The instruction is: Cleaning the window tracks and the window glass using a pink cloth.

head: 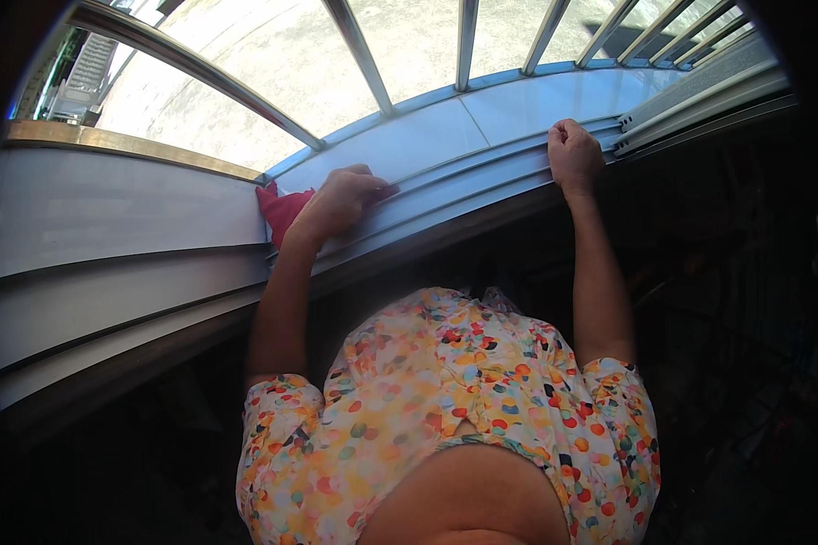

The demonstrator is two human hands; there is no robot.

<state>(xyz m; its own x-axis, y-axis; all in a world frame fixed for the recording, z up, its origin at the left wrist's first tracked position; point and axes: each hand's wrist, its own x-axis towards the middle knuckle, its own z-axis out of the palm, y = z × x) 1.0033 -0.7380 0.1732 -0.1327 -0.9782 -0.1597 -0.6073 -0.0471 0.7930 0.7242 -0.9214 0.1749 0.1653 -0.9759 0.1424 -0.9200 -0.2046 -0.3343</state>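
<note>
My left hand [344,201] rests at the left end of the window's sliding track [450,180], with its fingers bent down over the rails. A red cloth [286,211] lies in the left corner of the sill, beside and partly behind this hand; whether the fingers grip it cannot be told. My right hand [576,153] is curled into a fist on the track near its right end, close to the sliding window frame [695,99]. Whatever may be inside its fingers is hidden.
Metal security bars [465,48] rise beyond the tiled sill [443,129]. A white panelled window jamb [123,204] stands on the left. Sunlit concrete ground [409,41] lies outside. The area below the track is dark.
</note>
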